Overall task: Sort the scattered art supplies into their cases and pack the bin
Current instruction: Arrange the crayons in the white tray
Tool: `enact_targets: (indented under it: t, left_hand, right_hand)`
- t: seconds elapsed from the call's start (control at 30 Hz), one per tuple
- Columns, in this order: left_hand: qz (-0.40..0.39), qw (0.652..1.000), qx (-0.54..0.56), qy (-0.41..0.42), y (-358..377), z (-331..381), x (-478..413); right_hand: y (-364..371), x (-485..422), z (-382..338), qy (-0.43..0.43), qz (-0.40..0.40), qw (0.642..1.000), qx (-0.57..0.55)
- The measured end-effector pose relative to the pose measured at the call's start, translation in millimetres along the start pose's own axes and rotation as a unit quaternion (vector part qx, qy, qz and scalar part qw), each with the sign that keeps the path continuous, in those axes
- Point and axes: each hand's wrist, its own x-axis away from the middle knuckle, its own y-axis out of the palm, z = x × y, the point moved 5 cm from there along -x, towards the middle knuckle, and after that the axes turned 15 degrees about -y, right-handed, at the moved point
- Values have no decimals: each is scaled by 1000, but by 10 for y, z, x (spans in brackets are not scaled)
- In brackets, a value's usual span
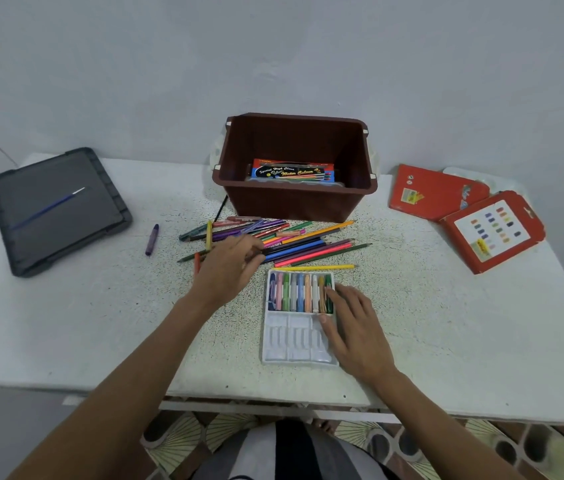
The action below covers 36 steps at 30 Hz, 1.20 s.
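Right hand lies flat with straight fingers along the right edge of the white tray. Its forefinger touches the dark green crayon at the end of the row of crayons that fills the tray's far half; the near slots are bare. Left hand is over at the pile of coloured pencils, fingers curled and bunched at the pile's near edge. From where I stand I cannot tell whether it has one pinched or is only touching them.

One yellow pencil lies just beyond the tray, apart from the pile. A purple crayon sits alone to the left on the tabletop, and an orange crayon pokes out beside the left wrist.

Behind the pile stands the brown bin, with a watercolour box lying in its bottom. To the left is a grey lid with a blue paintbrush on it. At the right, two red cardboard cases lie overlapping.
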Motion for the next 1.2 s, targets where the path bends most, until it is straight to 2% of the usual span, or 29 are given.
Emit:
enact_targets:
  t: [0.1, 0.2, 0.4, 0.77, 1.2]
  left_hand:
    - [-47, 988, 122, -77, -22, 66, 146]
    - [-104, 960, 219, -142, -25, 92, 333]
    - [-191, 907, 301, -225, 92, 54, 718]
    - [-209, 941, 188, -187, 254, 11, 845]
    - [-255, 931, 187, -180, 335, -52, 878]
  right_hand:
    - [5, 3, 19, -1, 4, 1000, -3]
    - [33, 1, 25, -1, 2, 1000, 6]
    - [53, -2, 9, -5, 4, 1000, 17]
    - [28, -23, -13, -15, 12, 999, 35]
    - [34, -15, -23, -9, 6, 999, 37]
